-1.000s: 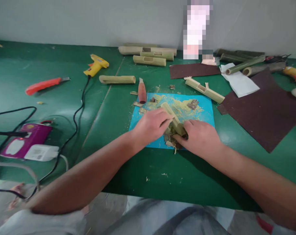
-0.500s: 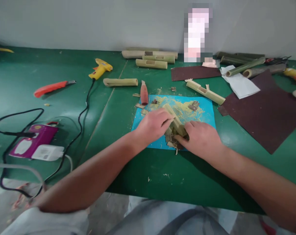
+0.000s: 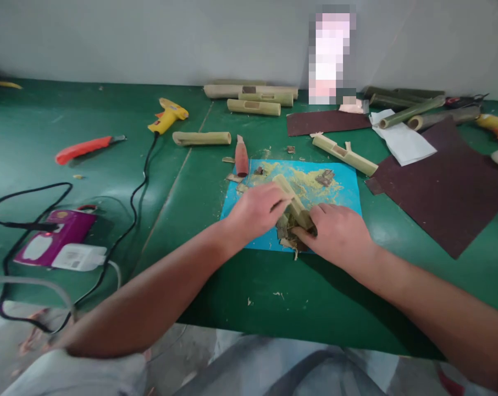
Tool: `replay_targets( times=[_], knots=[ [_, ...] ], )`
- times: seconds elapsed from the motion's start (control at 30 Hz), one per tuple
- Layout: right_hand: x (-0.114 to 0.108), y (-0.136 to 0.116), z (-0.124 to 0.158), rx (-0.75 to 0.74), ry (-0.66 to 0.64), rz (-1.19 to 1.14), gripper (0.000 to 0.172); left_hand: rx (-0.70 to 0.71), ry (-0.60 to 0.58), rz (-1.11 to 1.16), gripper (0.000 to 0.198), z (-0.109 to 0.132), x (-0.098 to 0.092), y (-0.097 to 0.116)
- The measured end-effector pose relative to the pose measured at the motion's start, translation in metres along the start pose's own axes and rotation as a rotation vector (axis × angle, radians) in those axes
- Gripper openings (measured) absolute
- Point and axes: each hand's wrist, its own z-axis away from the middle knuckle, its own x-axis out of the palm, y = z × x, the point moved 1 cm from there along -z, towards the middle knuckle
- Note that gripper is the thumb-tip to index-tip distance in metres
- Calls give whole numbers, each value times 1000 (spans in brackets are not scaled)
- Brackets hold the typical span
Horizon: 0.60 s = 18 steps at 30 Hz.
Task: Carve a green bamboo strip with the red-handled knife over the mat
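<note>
Both grips unchanged, the left hand [image 3: 257, 207] pinches the tube [image 3: 299, 210] midway while the right hand [image 3: 340, 228] clamps its five-o'clock end, suggesting steady work there.

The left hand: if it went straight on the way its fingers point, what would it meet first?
Most likely the bamboo tube, right at the fingertips of the left hand; they may already touch it, but depth is hard to judge.

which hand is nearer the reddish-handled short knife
Left: the left hand is just below the reddish-handled short knife in the picture; the right hand is farther, down and right.
</note>
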Motion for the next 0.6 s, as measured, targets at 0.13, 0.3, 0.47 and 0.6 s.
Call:
replay_targets(
  times=[0.13,0.3,0.47,0.6],
  knots=[
    [0,-1,0,-15,-30,-16,30,45,-103,38,28,1,2,3],
    [0,-1,0,16,-25,-12,33,12,-30,23,22,1,2,5],
    [1,-1,0,-7,-29,-26,30,43,-65,40,23,1,2,3],
    [1,-1,0,-7,-20,-21,29,14,-39,38,22,2,1,1]
  ],
)
